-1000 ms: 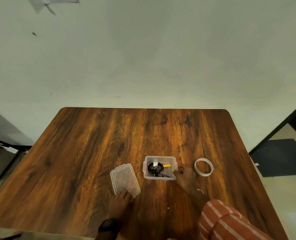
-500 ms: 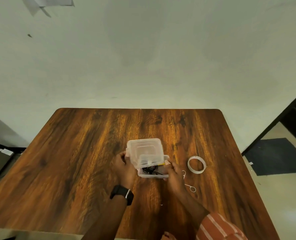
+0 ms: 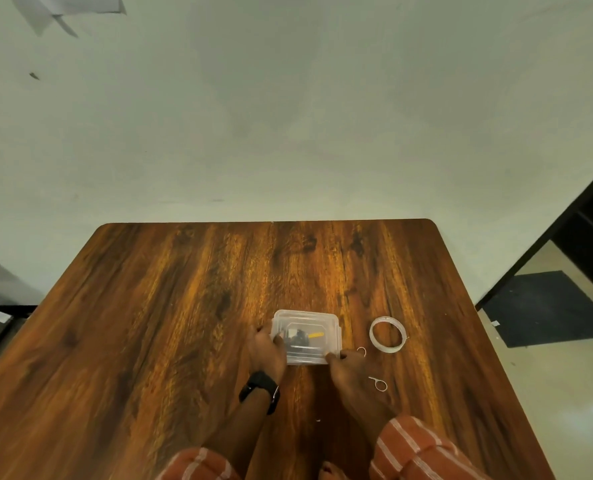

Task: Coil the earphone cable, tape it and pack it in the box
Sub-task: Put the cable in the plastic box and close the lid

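Note:
A small clear plastic box [image 3: 326,327] stands on the wooden table [image 3: 184,323] with its clear lid lying flat on top. Through the lid I see the coiled black earphone cable [image 3: 298,340] with a yellow piece beside it. My left hand [image 3: 266,351] grips the box's left side, thumb on the lid. My right hand [image 3: 345,367] presses on the near right corner of the lid. A roll of clear tape [image 3: 387,333] lies on the table to the right of the box.
Two small loops of clear tape [image 3: 378,383] lie near my right hand. The table's right edge runs close to the tape roll, with floor and a dark mat [image 3: 548,310] beyond. A pale wall stands behind the table.
My left hand lifted the lid from the table's left side, carried it over the box and set it down flat on top. My right hand stayed at the box's right corner.

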### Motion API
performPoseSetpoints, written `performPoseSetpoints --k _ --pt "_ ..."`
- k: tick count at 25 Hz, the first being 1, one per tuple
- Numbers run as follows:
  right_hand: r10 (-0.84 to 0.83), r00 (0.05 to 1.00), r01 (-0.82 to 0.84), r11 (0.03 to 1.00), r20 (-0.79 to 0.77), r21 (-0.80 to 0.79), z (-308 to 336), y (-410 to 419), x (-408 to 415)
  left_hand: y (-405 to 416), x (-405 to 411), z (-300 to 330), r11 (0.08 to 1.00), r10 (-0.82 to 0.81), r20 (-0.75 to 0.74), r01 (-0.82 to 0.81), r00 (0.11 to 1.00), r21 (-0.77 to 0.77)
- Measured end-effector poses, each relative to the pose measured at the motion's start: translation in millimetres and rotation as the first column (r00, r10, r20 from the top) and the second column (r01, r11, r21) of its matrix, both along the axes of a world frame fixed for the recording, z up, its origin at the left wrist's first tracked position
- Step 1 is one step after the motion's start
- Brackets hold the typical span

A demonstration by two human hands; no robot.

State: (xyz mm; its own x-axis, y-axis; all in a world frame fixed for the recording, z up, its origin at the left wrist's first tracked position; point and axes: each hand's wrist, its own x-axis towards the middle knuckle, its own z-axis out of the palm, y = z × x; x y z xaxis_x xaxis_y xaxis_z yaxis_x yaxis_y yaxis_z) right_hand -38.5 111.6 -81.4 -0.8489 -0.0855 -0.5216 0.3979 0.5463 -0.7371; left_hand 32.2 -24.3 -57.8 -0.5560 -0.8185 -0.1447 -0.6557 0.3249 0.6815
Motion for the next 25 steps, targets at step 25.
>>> performPoseSetpoints --k 25 --pt "0.376 0.844 -0.318 0.925 -0.383 0.208 11 19 -5 -25 3 -20 0.999 -0.03 0.237 0.023 0.971 0.029"
